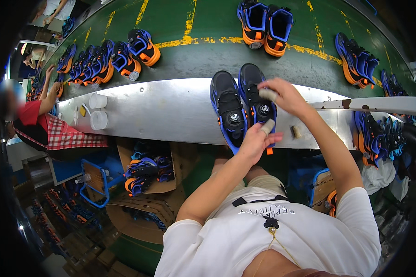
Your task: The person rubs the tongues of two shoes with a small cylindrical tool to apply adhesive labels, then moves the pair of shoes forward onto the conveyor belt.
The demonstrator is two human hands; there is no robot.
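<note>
A: The black sneaker with blue trim and a round dial lace (260, 102) sits on the near metal ledge (162, 111), touching its twin, the matching left sneaker (229, 115).

B: Hands? Right hand (285, 94) is curled round a small pale pad (267, 93) at the shoe's far end. Left hand (256, 141) pinches a whitish piece (267, 126) at its near end.

A: Beyond, more blue-and-orange sneakers (266, 25) ride the green conveyor belt (208, 23).
</note>
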